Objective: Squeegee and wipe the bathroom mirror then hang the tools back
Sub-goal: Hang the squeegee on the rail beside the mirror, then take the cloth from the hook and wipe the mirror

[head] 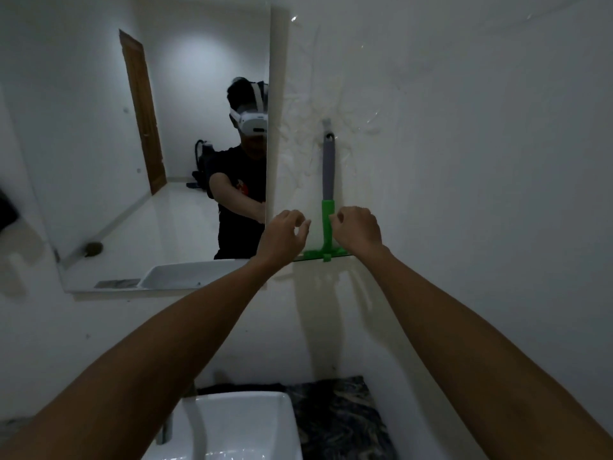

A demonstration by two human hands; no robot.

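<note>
A squeegee with a grey handle, green neck and green blade hangs upright from a small hook on the white wall, just right of the mirror. My left hand is left of the green neck, fingers curled and apart, holding nothing. My right hand is on the other side, its curled fingertips at the neck's edge but not wrapped around it. The mirror reflects a person wearing a headset. No wiping cloth is clearly visible.
Below me are a white sink with a faucet and a dark marbled counter. A dark object hangs at the far left edge. The wall around the hook looks streaked.
</note>
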